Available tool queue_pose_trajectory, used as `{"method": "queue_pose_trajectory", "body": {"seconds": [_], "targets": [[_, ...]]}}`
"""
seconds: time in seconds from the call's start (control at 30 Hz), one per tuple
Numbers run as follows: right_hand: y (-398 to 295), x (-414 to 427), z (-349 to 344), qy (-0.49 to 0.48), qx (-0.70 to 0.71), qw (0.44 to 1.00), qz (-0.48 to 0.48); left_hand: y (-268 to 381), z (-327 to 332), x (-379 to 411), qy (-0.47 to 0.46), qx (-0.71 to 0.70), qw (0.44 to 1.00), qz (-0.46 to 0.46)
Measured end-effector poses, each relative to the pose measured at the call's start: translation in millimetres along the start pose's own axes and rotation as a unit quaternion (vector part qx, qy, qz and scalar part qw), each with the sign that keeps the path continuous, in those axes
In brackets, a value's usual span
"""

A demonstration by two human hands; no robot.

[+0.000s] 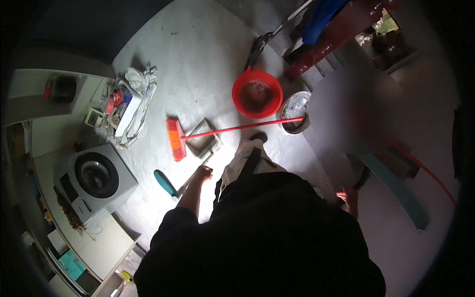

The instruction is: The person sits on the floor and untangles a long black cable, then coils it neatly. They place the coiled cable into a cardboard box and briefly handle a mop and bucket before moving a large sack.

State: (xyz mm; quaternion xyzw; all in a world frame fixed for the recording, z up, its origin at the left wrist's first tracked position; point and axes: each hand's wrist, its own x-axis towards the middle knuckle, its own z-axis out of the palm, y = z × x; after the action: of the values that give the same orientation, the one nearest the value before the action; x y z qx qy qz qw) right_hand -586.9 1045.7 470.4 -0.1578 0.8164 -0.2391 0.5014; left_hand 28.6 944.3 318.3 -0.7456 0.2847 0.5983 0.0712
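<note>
My left hand (203,173) is closed around the pole of a long-handled dustpan (200,140), whose pan rests on the floor ahead of me. A teal grip (164,182) shows at the pole's other end. Beside the pan is a broom with a red and orange bristle head (175,139). Its red stick (241,127) crosses over the pan and ends over a whitish bucket (308,128). My right hand (347,200) hangs at my right side, fingers apart, and I see nothing held in it.
A red basin (239,105) of murky liquid sits beyond my foot. A teal strip (399,193) and a red cord (432,172) lie to the right. On the left are a washing machine (126,180), a white counter (102,252) and crumpled sheeting (143,107). A large blur hides part of the right.
</note>
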Motion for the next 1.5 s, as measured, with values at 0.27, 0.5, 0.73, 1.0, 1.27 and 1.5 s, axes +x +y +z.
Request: {"method": "queue_pose_trajectory", "body": {"seconds": [0.27,0.5,0.73,1.0,1.27,1.5], "targets": [[-3,-15,22,0.052,0.077,0.994,0.057,121,-23,119,0.263,0.283,0.808,0.445],[109,-58,31,0.177,0.178,0.962,0.109,554,-50,0,0.163,-0.145,0.678,0.702],[195,-149,109,0.273,0.358,0.875,0.18,801,0,-164,0.133,-0.005,0.626,0.769],[215,-208,185,0.291,0.407,0.82,0.28,767,-13,-152,0.334,-0.151,0.698,0.615],[193,-180,157,0.28,0.342,0.855,0.27,739,-237,-127,0.664,0.13,0.421,0.604],[127,-86,94,0.22,0.295,0.925,0.098,679,-194,-272,0.084,-0.336,0.524,0.779]]}}
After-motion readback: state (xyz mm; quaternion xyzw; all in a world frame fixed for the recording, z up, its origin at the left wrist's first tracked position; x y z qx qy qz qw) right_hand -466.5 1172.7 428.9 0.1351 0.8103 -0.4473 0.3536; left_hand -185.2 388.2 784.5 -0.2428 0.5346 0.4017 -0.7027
